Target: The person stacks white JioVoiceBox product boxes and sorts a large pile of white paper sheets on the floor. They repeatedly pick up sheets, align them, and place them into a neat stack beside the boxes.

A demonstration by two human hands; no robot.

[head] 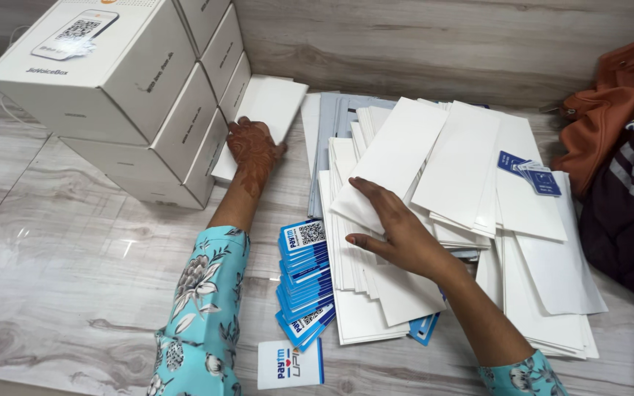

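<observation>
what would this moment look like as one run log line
left hand: flat on white sheet beside boxes | right hand: resting on envelopes | blue cards: fanned between the arms | surface: wood-grain floor

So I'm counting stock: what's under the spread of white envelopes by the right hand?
Under the white envelopes, a blue card's corner pokes out by the right hand, and grey sheets show at the far edge. Anything else beneath is covered.
</observation>
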